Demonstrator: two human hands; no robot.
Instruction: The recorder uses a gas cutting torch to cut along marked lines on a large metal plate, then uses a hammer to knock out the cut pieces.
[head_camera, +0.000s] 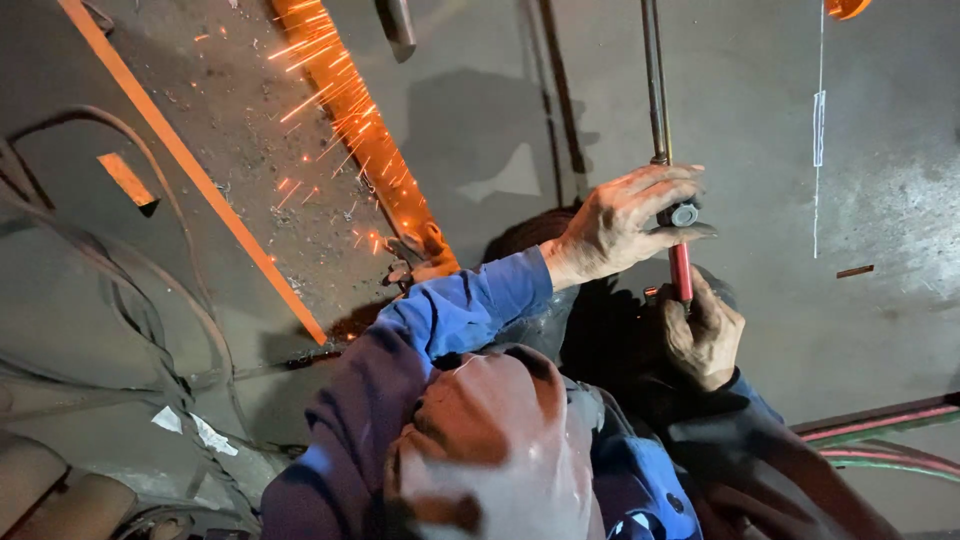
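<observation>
A grey steel floor (800, 330) fills the view, dusty and scuffed, with a white chalk line (819, 130) running down its right side. A glowing orange cut (350, 110) slants across the upper left, throwing sparks (310, 95); a second orange strip (190, 165) runs beside it, well apart. Hoses (120, 300) loop over the left edge, and more hoses (880, 440) lie at the lower right. The open plate lies to the right of the torch, between it and the chalk line.

The left hand (625, 222) reaches out from a blue sleeve (460, 305), its fingers closed around a valve knob (683, 214) on the torch (657, 90). The torch's thin metal tube runs straight up out of view. The right hand (703, 335) sits just below, gripping the torch's red handle (681, 270), knuckles toward the camera. A bent knee (490, 430) fills the bottom.
</observation>
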